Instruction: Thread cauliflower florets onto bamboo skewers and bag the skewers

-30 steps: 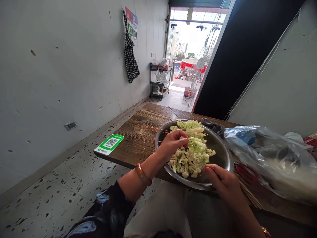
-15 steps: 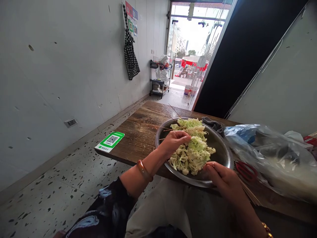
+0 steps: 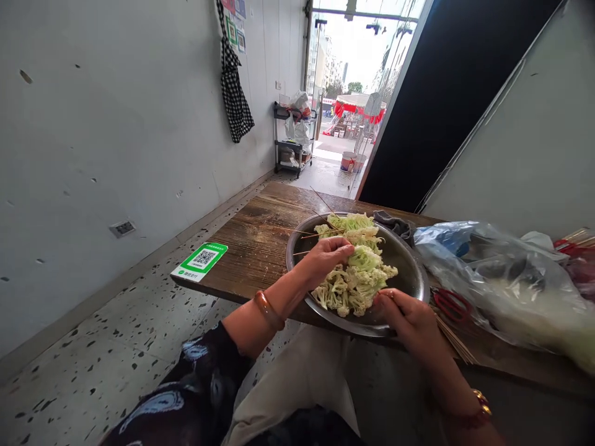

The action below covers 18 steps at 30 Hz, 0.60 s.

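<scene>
Pale-green cauliflower (image 3: 365, 260) lies in the steel basin (image 3: 406, 266); above its middle my left hand (image 3: 326, 254) pinches one piece. At its near right rim, my right hand (image 3: 411, 314) pinches what looks like a thin stick. Florets seem light, brittle; I'd grip their stems.

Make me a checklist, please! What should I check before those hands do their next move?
1. Left hand on the cauliflower: ok, its fingertips are at a pale green piece.
2. Cauliflower inside the metal bowl: ok, the pile lies in it.
3. Thin stick in the right hand: cannot tell, the fingers hide too much.
4. Bowl well back from the edge of the table: not ok, its near rim is at or over that edge.
5. Scissors out of the hands: ok, they lie beside the bowl.
6. Spare sticks nearby: ok, a bundle lies by the right forearm.
</scene>
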Motion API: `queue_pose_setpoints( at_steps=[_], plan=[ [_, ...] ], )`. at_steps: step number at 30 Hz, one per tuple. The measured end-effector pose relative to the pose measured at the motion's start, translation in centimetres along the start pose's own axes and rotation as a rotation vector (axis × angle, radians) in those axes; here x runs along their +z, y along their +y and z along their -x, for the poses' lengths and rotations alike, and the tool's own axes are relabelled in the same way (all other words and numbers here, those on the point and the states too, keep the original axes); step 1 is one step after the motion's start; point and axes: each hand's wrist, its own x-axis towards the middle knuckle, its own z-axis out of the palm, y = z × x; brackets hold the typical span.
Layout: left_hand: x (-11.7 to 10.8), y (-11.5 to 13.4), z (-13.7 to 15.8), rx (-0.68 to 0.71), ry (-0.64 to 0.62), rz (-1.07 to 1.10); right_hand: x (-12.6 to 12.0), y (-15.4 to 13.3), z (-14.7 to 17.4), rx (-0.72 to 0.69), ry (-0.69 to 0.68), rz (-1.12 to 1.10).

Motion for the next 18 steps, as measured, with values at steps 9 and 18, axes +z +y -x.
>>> queue_pose_setpoints(
  at_steps=[9, 18],
  plan=[
    [-1.1, 0.7, 0.0, -0.04, 0.117, 0.07, -0.4, 1.1, -1.5, 0.124, 0.364, -0.637],
    [0.4, 1.8, 0.7, 0.03, -0.054, -0.49, 0.7, -0.5, -2.5, 0.153, 0.483, -0.815]
  ],
)
